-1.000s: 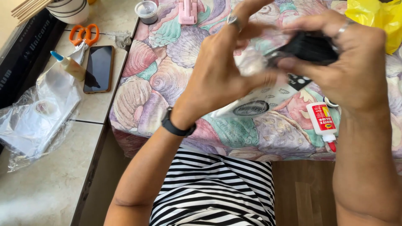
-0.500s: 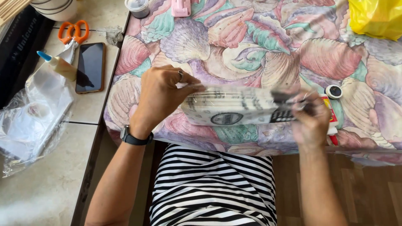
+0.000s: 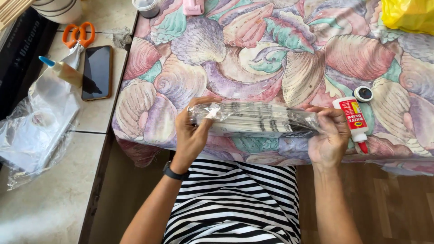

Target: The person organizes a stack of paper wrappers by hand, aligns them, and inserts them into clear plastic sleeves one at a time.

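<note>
I hold a long clear plastic packet of pale sticks with dark markings level over the near edge of a table covered in a seashell-print cloth. My left hand grips the packet's left end, and a dark watch sits on that wrist. My right hand grips the right end. A small white glue bottle with a red label and red tip lies on the cloth just right of my right hand, next to a round black-and-white cap.
A stone counter at the left carries a phone, orange-handled scissors, a blue-tipped glue bottle and crumpled clear plastic. A yellow bag, a small clear cup and a pink object lie at the cloth's far edge.
My hands have come down from in front of the camera to the table's near edge. A dark item they held gave way to the stick packet, now stretched between them and steadier.
</note>
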